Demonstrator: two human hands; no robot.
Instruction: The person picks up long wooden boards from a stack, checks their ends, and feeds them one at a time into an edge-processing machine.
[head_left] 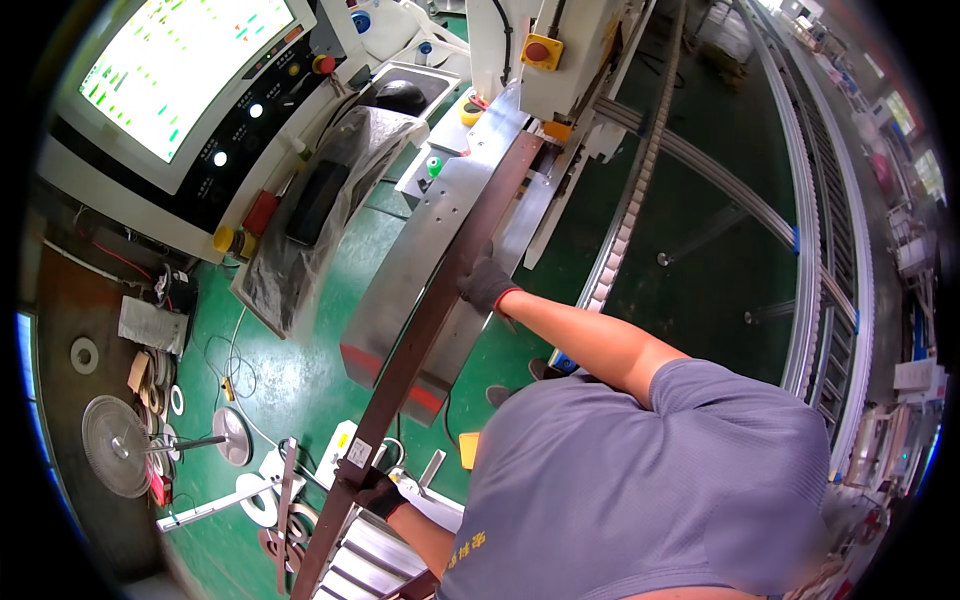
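A long, narrow dark-brown strip (430,310) runs on a diagonal from the lower left of the frame up to the top centre, where its far end meets a white machine head (560,50) with a red button on a yellow box. The strip is flat, straight-edged and thin, its surface a dull reddish brown, with a small pale label stuck on it near the lower end. It lies along a sloped grey metal bench (430,230) that has red patches at its lower corners.

Two gloved hands hold the strip, both seen from above past a grey short-sleeved shirt (640,490) that fills the lower right. The hand in the centre of the frame, the right hand (488,285), wears a dark glove with a red cuff; its grip is closed over the strip's right edge, about halfway along. The left hand (372,490), in a dark glove at the lower centre, has its grip wrapped around the strip near the label.

In the upper left a bright control screen (180,70) glows above a black panel of buttons. A plastic-wrapped keyboard tray (320,200) hangs below it. On the green floor (300,370) at lower left lie round saw blades (115,445) and white rings.
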